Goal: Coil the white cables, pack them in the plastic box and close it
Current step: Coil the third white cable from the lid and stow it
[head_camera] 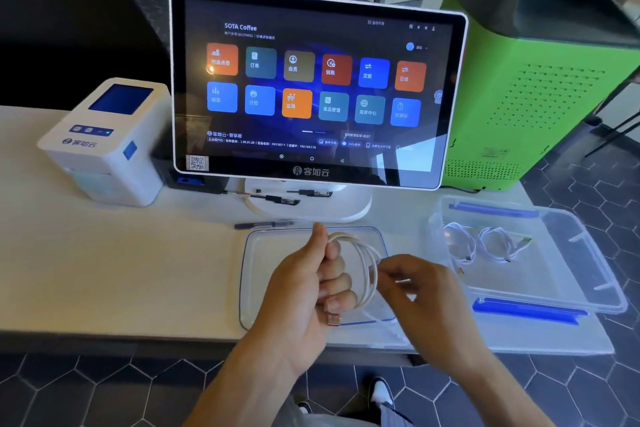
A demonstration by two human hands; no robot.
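Note:
My left hand (313, 291) grips a white cable (367, 263) wound into a loop, its orange-tipped USB plug (333, 319) sticking out below my fingers. My right hand (422, 291) pinches the loose end of the same cable at the loop's right side. Both hands hover over the clear box lid (263, 253), which lies flat on the table. To the right stands the open clear plastic box (588, 253) with blue latches; two coiled white cables (485, 244) lie inside it.
A touchscreen terminal (315, 87) on a white stand rises just behind the lid, with pens (273, 198) at its base. A white receipt printer (104, 142) sits at the left, a green machine (540, 80) at the back right. The table edge runs near my wrists.

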